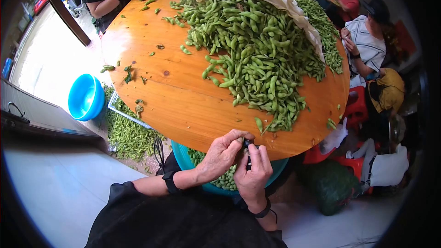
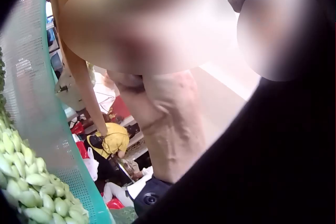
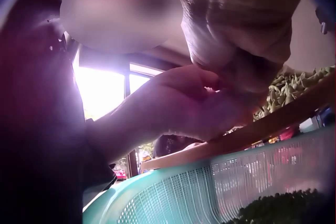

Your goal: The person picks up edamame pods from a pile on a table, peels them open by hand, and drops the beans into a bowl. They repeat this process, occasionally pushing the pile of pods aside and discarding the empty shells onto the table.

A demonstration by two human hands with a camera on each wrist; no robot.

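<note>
Left hand (image 1: 219,155) and right hand (image 1: 254,178) meet above the teal basket (image 1: 277,171), fingers curled in at a small dark item (image 1: 248,143); whether either pinches a pod, I cannot tell. Green pods (image 1: 257,50) lie heaped beyond the basket on the surface (image 1: 170,103); beans (image 1: 225,183) fill its inside. Hands drifting past the basket's rim could drop beans outside; nudging the heap might send pods over the edge.

A brightly lit floor (image 1: 50,59) lies left of the wooden table (image 1: 174,96), red stools (image 1: 356,104) right.
</note>
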